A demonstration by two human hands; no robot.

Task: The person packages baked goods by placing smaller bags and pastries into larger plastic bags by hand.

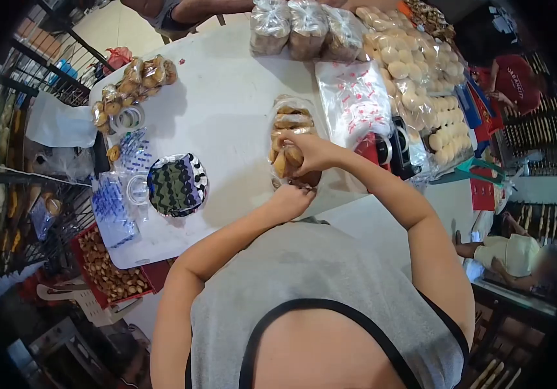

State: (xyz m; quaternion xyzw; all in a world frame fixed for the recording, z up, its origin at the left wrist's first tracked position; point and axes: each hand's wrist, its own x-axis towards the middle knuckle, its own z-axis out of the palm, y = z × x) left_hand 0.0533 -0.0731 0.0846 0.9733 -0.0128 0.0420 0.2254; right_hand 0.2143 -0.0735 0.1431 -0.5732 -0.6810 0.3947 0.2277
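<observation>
Right hand (316,153): fingers closed in a curved grip on the buns (280,162), with the thumb over the side facing away from the body and the other fingers around the side nearer it. The hand enters from the right. Whether film lies between fingers and buns cannot be told.

Left hand (287,202): fingers bent inward at the near end of the bag (291,102). The fingertips are partly hidden; whether they pinch film or only rest against it cannot be told. The forearm comes in from the left, below the right hand.

Position of the bag: flat on the table (239,91), directly ahead of the torso. Its long axis runs away from the body, roughly square to the right forearm's line of entry. The greater part extends beyond the right fingers, toward the far side of the table; a short part lies between the two hands. The right hand is nearer the middle of the bag; the left is nearer its body-side end.

Surroundings: the printed bags (353,97) lie just beyond and to the right of the right fingers, with the tray of pale buns (448,129) farther right. The dark patterned cake (178,185) lies to the left of both hands, well apart. The wrapped loaves (308,29) stand past the far end of the bag.
</observation>
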